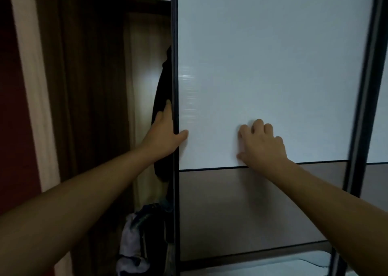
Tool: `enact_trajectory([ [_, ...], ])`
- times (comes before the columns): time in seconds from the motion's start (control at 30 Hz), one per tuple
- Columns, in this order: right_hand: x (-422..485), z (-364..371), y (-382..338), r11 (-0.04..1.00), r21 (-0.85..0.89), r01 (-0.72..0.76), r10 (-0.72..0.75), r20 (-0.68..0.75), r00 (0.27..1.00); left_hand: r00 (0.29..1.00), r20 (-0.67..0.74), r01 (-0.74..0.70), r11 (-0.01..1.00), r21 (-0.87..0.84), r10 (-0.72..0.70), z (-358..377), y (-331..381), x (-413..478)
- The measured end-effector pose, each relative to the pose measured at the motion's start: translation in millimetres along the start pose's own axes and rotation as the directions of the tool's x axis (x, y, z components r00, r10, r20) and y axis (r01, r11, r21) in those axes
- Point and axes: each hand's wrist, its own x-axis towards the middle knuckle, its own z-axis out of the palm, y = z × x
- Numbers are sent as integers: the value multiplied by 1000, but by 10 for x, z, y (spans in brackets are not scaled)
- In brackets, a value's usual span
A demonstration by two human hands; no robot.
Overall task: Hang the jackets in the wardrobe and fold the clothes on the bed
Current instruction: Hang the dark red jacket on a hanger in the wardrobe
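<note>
Left hand (pixel 165 135) grip wraps the wardrobe door (pixel 273 66) left edge, thumb in front; right hand (pixel 262 145) presses the panel, holding nothing; dark jacket (pixel 162 82) hangs behind

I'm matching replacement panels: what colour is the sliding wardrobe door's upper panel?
White, with a slight gloss; the upper panel shows best in the head view.
</note>
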Motion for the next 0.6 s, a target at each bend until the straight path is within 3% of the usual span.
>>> enact_trajectory([
  [0.07,-32,21,-158,1000,0,-14,14,-9,1000,976,-146,-100,932,349,160,-93,-42,-195],
  [0.13,-56,39,-305,999,33,5,-5,3,1000,916,-84,-244,711,659,392,-133,-115,-348],
  [0.17,-75,47,-377,999,43,19,-20,11,1000,895,-19,-296,624,724,446,-148,-147,-425],
  [0.2,-96,58,-442,999,35,32,-32,5,999,896,40,-320,579,750,443,-143,-228,-482],
  [0.3,-141,71,-606,999,-35,17,-21,-108,994,956,154,-265,514,816,248,-152,-447,-637],
  [0.6,-109,108,-1147,977,192,97,-80,-91,993,979,112,-178,461,869,168,-582,-798,-833],
])
